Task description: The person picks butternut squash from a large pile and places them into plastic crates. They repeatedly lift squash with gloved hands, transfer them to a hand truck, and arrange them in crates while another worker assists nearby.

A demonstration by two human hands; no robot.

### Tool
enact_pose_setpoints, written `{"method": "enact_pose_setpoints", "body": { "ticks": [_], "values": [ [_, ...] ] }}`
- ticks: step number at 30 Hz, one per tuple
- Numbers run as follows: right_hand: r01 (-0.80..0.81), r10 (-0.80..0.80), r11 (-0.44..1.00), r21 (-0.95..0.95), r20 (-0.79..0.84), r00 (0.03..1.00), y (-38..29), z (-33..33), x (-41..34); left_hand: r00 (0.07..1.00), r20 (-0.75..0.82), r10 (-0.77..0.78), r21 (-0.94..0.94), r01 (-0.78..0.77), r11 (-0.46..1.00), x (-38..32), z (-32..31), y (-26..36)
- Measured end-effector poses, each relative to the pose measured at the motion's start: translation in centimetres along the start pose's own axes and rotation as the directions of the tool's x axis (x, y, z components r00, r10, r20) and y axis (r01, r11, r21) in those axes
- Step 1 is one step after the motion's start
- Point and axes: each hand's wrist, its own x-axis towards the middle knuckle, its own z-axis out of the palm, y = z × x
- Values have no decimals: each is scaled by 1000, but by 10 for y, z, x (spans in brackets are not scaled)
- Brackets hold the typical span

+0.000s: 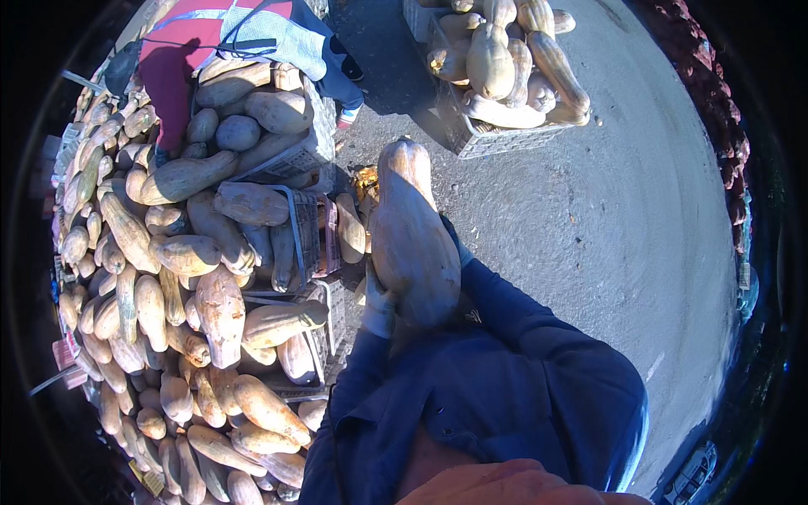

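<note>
A large tan squash [413, 240] with a long neck is held before my chest, its neck pointing away from me. My left hand [380, 303], in a pale glove, grips its lower left side. Against its right side lies my right hand [456, 238], in a dark-looking glove and partly hidden behind the squash. To the left, near my left hand, a crate [331, 303] holds several squashes, and another squash [350, 228] lies beside a pink crate [329, 237].
A big heap of squashes [139, 303] fills the left side. A person in a red top [165, 76] bends over a full crate [322, 136] at the upper left. Another loaded crate [499, 142] stands ahead on the pavement [581, 252]. Broken orange pieces [365, 180] lie on the ground.
</note>
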Motion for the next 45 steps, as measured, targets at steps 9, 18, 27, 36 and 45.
{"method": "enact_pose_setpoints", "body": {
  "ticks": [9,18,27,36,45],
  "values": [
    [387,-432,783,-488,21,901,-107,-46,-33,947,294,-133,-93,167,982,75,95,-15],
    [537,-538,779,-324,95,838,-422,58,-44,904,397,-158,-283,284,916,281,328,12],
    [-468,-791,-428,-773,69,608,-604,70,26,768,279,-577,342,482,807,354,410,-16],
    [-149,-803,-436,-888,309,510,-617,12,15,815,-136,-563,342,572,746,293,220,-98],
    [-147,-890,-251,-957,169,424,-547,-29,-23,618,-503,-604,325,783,531,154,43,-140]
  ]
}}
